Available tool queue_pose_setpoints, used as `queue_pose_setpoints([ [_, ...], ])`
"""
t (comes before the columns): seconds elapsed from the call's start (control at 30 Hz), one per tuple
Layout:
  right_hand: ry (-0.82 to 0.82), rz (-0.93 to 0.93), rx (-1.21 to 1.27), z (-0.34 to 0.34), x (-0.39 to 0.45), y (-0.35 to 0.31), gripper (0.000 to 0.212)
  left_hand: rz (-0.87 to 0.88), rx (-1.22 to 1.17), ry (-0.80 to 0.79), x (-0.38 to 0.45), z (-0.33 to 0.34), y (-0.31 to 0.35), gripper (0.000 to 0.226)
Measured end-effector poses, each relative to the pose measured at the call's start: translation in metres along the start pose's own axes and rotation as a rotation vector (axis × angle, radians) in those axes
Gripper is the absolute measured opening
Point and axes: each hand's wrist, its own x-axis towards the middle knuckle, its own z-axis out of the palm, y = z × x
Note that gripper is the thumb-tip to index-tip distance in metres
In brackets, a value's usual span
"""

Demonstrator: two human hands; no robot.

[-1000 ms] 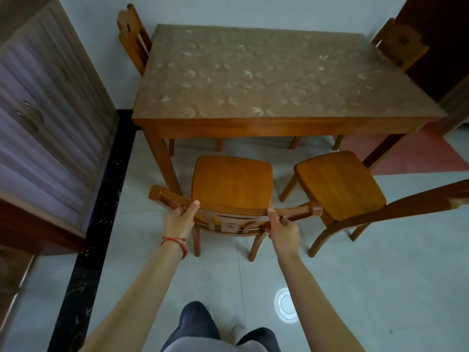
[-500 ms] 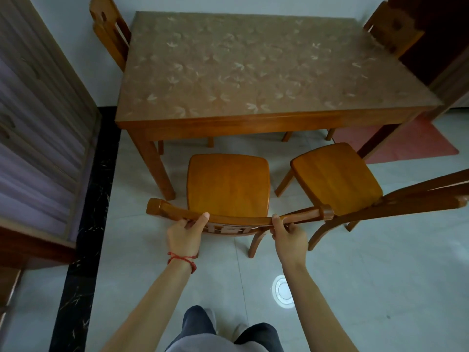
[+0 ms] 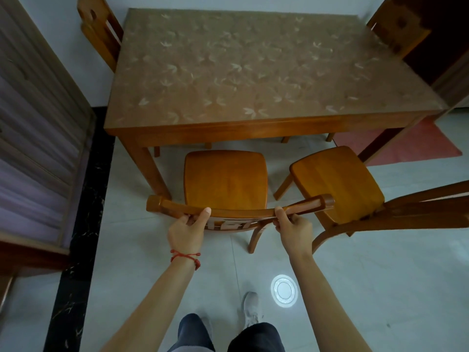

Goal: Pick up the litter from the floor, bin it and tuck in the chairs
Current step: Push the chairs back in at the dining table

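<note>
Tucking in first chair at counter (image 3: 253,72).

Counter at 12 o'clock. Near chair (image 3: 225,184) centre, seat front just short of counter edge, not yet under. Second chair (image 3: 337,184) at 3 o'clock, angled out. Left hand (image 3: 186,231) and right hand (image 3: 295,229) both curled round curved top rail, thumbs on top. Solid wood: likely heavy, stiff, smooth; best held at top rail, both ends.
</note>
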Motion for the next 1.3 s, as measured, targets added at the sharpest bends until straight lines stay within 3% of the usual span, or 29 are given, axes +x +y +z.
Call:
queue_pose_setpoints([
  [0.67,-0.143,-0.053,-0.056,0.016,0.151,-0.049,0.029,-0.085,-0.133,0.103,0.08,0.086,0.068,0.029],
  [1.3,-0.114,-0.041,-0.066,0.077,0.224,-0.107,0.029,-0.114,-0.205,0.084,0.188,0.102,0.103,0.031],
])
